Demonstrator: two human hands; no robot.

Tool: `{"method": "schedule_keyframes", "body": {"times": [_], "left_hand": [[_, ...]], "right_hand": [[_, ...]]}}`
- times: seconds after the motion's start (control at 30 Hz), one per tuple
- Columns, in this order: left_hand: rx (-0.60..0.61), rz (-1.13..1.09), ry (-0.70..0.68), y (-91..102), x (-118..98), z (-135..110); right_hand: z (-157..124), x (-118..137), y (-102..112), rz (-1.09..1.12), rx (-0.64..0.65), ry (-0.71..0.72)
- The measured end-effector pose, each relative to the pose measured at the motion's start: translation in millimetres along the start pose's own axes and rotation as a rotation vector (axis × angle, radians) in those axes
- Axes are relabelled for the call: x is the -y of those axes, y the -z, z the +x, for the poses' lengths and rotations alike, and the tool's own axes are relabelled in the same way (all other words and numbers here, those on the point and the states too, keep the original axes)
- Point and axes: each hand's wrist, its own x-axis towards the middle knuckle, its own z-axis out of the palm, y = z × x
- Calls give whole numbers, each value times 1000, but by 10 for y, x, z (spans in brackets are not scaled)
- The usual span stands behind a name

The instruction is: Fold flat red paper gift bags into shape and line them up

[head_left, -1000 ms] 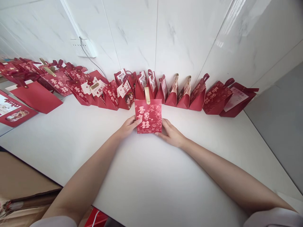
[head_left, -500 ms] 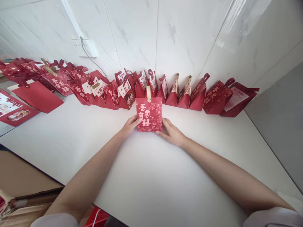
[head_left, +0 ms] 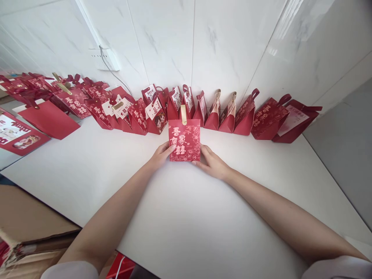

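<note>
A small red gift bag [head_left: 184, 140] with white characters and a gold tab on top stands upright on the white table [head_left: 186, 217]. My left hand [head_left: 161, 155] grips its lower left side, thumb on the front face. My right hand [head_left: 211, 163] holds its lower right edge with curled fingers. The bag stands just in front of the row of bags by the wall.
A long row of red gift bags [head_left: 247, 116] lines the tiled wall from left to right. Flat red cards [head_left: 17, 133] lie at the far left. A wall socket with a cable [head_left: 106, 60] sits above them. A cardboard box [head_left: 26, 228] is at the lower left.
The bag and both hands have shifted slightly to the right and toward the row; the grip is unchanged.
</note>
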Motion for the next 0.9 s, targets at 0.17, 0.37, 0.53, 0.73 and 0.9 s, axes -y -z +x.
{"method": "schedule_keyframes", "body": {"times": [0.17,0.37,0.53,0.73,0.9], "left_hand": [[1,28,-5,18,-11,0],[-208,130,-41,-29,19,-4],[-318,304,-107,-192,28,-44],[-65,575,-36,-277,-3,-129],[-103,596,-67,-316,-26,-148]], "right_hand": [[0,-12,-6,4,0,2],[-10,-20,-15,44,-99,30],[-24,56,-4,39,-173,68],[-30,90,-38,-21,-327,196],[-25,172,-26,88,-325,235]]}}
